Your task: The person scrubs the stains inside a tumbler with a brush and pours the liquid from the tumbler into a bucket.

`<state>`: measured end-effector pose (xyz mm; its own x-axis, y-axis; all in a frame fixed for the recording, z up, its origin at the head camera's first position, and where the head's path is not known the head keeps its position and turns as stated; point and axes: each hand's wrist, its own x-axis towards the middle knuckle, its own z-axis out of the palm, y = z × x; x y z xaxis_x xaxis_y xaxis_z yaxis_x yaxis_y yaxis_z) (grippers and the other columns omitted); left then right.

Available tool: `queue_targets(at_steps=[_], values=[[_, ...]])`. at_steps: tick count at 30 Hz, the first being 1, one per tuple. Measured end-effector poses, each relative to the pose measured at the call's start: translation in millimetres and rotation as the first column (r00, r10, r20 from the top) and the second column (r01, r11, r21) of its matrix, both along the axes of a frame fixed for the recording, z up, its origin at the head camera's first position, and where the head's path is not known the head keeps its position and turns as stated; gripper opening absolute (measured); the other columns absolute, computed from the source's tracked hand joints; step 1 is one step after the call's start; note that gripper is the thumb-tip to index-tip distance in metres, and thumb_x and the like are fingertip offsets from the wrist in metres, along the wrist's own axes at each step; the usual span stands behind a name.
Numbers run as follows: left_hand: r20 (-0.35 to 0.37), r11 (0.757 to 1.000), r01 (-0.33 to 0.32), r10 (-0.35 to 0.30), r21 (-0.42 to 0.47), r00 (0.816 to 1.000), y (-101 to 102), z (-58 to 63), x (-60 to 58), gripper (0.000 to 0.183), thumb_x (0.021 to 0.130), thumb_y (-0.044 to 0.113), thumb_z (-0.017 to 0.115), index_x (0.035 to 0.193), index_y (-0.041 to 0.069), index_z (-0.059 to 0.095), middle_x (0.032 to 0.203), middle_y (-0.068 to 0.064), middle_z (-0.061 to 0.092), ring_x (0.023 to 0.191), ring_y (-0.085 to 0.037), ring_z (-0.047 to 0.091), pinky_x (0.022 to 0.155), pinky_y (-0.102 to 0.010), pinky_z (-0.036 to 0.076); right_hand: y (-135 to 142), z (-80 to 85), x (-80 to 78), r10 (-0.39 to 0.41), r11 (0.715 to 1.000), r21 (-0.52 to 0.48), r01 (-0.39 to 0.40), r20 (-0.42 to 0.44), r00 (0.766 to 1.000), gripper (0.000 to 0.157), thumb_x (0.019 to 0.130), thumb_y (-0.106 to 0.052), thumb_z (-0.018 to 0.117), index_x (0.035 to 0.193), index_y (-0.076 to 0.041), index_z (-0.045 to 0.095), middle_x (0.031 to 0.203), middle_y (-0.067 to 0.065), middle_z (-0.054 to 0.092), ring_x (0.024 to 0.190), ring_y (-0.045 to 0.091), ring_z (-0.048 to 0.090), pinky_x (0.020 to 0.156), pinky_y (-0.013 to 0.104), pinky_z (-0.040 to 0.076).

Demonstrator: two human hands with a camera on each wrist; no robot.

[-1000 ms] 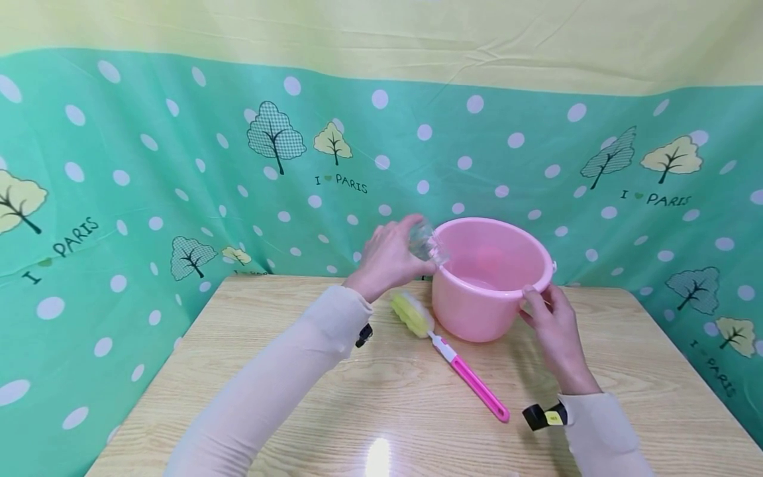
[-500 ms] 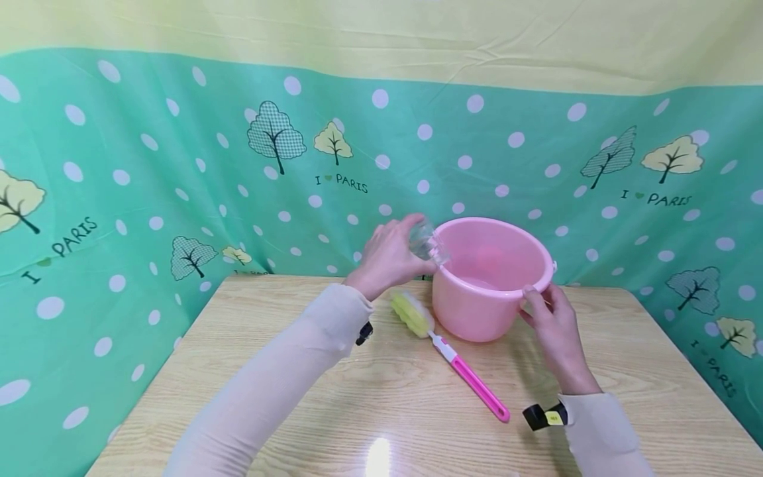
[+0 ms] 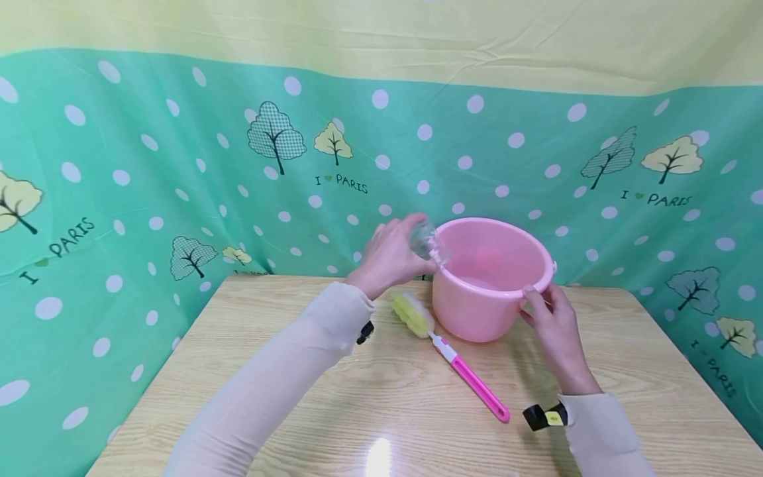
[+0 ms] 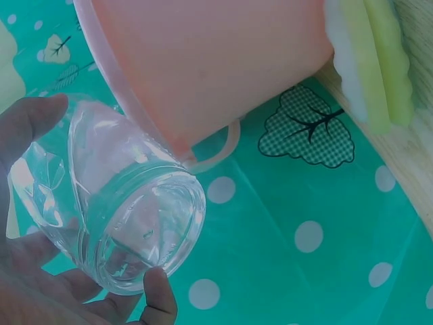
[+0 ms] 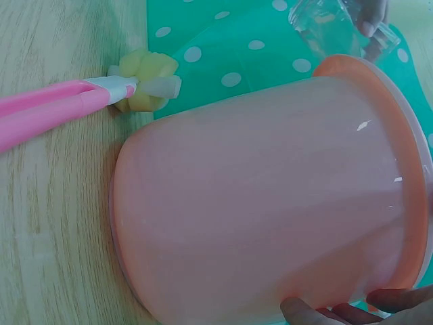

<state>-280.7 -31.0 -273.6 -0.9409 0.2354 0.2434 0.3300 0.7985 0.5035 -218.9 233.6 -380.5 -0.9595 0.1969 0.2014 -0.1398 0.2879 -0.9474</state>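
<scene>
My left hand (image 3: 389,257) grips a clear glass (image 3: 424,241), tipped over the left rim of a pink bucket (image 3: 477,313). In the left wrist view the thick base of the glass (image 4: 152,233) faces the camera, and its mouth points toward the bucket. Whether any liquid is in the glass I cannot tell. The bucket stands upright on the table, and some water seems to lie at its bottom. At its right front, my right hand (image 3: 556,334) holds the rim, thumb on top and fingers against the outer wall (image 5: 270,203).
A sponge brush (image 3: 473,385) with a pink handle lies on the wood-grain table (image 3: 334,411), its yellow and white head beside the bucket's left foot. A green dotted curtain (image 3: 197,165) hangs behind the table and along its sides.
</scene>
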Motion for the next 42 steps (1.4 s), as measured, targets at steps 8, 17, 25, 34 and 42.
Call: queue_targets(at_steps=[8,17,25,34,42], values=[[-0.007,1.000,-0.005,0.005,0.000,1.000,1.3,0.1,-0.4,0.091,0.064,0.038,0.083,0.144,0.030,0.039,0.126,-0.001,0.054,0.107,-0.020,0.045,0.081,-0.037,0.046,0.8,-0.6,-0.7,0.000,1.000,0.004,0.000,-0.005,1.000,0.065,0.099,-0.046,0.043,0.149,-0.009,0.027,0.140,0.012,0.039,0.124,0.024,0.043,0.096,0.042,0.045],[-0.012,1.000,-0.003,0.002,-0.015,1.000,2.4,1.4,-0.2,0.091,0.064,0.038,0.083,0.144,0.029,0.040,0.121,-0.002,0.055,0.103,-0.020,0.045,0.080,-0.037,0.045,0.9,-1.4,-0.7,-0.001,1.000,0.008,0.001,-0.007,1.000,0.065,0.099,-0.046,0.043,0.149,-0.009,0.026,0.141,0.013,0.038,0.124,0.026,0.042,0.096,0.043,0.045],[-0.005,0.999,-0.007,0.007,-0.036,1.000,4.1,2.7,-1.1,0.091,0.065,0.040,0.082,0.144,0.028,0.039,0.121,0.001,0.054,0.104,-0.019,0.044,0.082,-0.037,0.044,0.4,-0.6,0.4,-0.001,1.000,0.015,0.001,-0.008,1.000,0.066,0.099,-0.047,0.043,0.150,-0.010,0.025,0.142,0.015,0.037,0.126,0.029,0.042,0.096,0.043,0.045],[-0.001,0.998,-0.007,0.007,-0.058,1.000,5.6,5.9,-0.5,0.090,0.065,0.040,0.082,0.144,0.029,0.039,0.119,0.001,0.053,0.104,-0.019,0.043,0.082,-0.038,0.044,1.5,-0.7,-0.8,-0.001,1.000,0.006,0.001,-0.009,1.000,0.065,0.099,-0.046,0.043,0.150,-0.010,0.025,0.142,0.013,0.038,0.126,0.028,0.042,0.096,0.042,0.045],[-0.004,0.997,-0.008,0.008,-0.075,1.000,6.2,6.3,0.0,0.091,0.065,0.040,0.082,0.144,0.029,0.039,0.116,-0.001,0.053,0.099,-0.018,0.043,0.080,-0.036,0.042,0.5,0.5,-0.8,0.003,1.000,-0.006,-0.003,-0.001,1.000,0.067,0.098,-0.047,0.043,0.150,-0.009,0.025,0.143,0.014,0.037,0.128,0.029,0.040,0.097,0.042,0.045]])
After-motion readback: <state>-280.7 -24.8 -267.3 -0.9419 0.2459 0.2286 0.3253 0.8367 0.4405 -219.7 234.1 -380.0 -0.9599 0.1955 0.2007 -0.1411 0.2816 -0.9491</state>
